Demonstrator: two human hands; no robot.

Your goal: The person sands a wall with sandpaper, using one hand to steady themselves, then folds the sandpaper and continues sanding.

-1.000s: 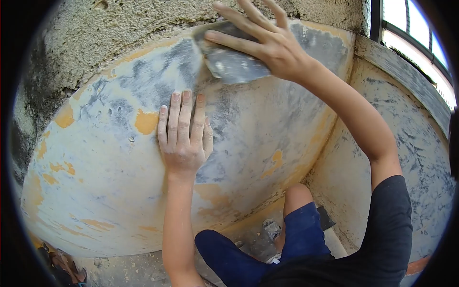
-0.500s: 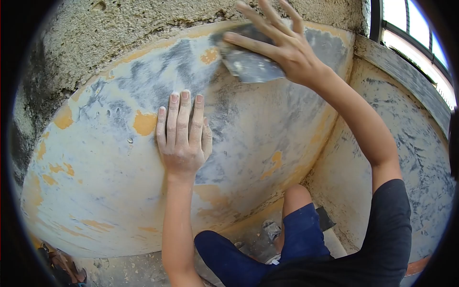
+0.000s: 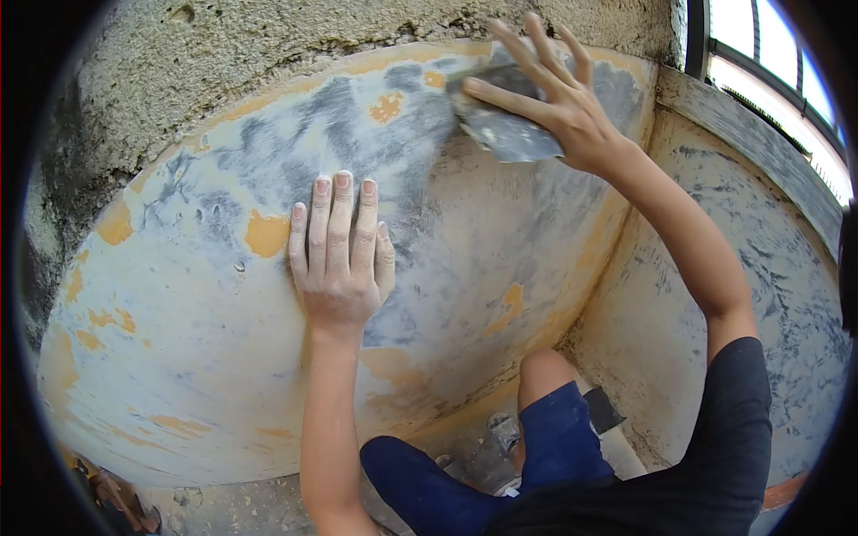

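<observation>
Patches (image 3: pixel 266 234) of ochre are spread over the smooth, white-and-grey panel (image 3: pixel 179 339), whose upper edge is curved and bordered by a coarse, pitted wall (image 3: pixel 259 40). To the right, a pale side wall (image 3: pixel 760 286) is streaked with dark flecks. The thin sheet (image 3: pixel 508 138) is held against the panel's upper right part, near the curved edge; its surface is grey, mottled with pale marks, and its outline is angular. It is partly covered by the right hand (image 3: pixel 572 112), whose fingers are spread wide across it. The left hand (image 3: pixel 340 259) is laid flat on the panel, lower and to the left, its fingers straight and slightly parted; it is dusted with white. Blue shorts (image 3: pixel 563 438) are seen below.
</observation>
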